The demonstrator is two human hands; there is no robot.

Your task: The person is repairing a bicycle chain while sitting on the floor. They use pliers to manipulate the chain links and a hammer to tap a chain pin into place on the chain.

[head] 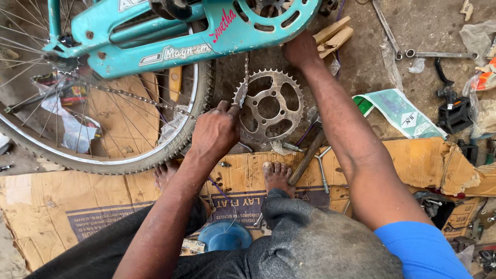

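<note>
Left hand [216, 129] is pinching chain [139, 97] onto chainring [269, 106] just beside its fingertips; right hand [301, 50] is gripping teal frame [170, 36] above.

A bicycle repair workshop, floor-level and makeshift. Teal bike frame [170, 36] overhead, spoked wheel [93, 129] and loose chain [139, 98] beside a toothed chainring [268, 106]. Flattened cardboard [77, 206] spread as a work mat over bare concrete floor [429, 31]. Wrenches [439, 53], a hammer [307, 157], a black pedal [454, 116], wood scraps [333, 33] and plastic wrappers [398, 111] scattered around.
</note>
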